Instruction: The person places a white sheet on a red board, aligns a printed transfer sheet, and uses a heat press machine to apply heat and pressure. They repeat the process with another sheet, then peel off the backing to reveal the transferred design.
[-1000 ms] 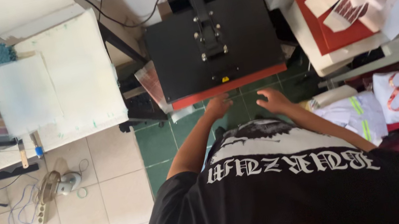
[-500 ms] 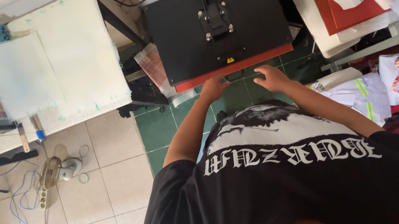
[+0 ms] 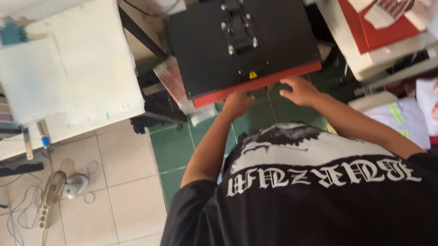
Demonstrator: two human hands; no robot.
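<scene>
A black heat press [image 3: 242, 35] with a red lower edge stands on a bench beside a cream-topped table [image 3: 94, 61]. A person in a black printed T-shirt [image 3: 316, 196] reaches both arms to its front edge. The left hand [image 3: 238, 103] and right hand [image 3: 298, 91] rest apart there; whether the fingers grip cannot be told.

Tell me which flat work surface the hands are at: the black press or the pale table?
The black heat press with the red front edge. Both the left hand and the right hand sit at that edge; the pale table lies off to the left, untouched.
</scene>
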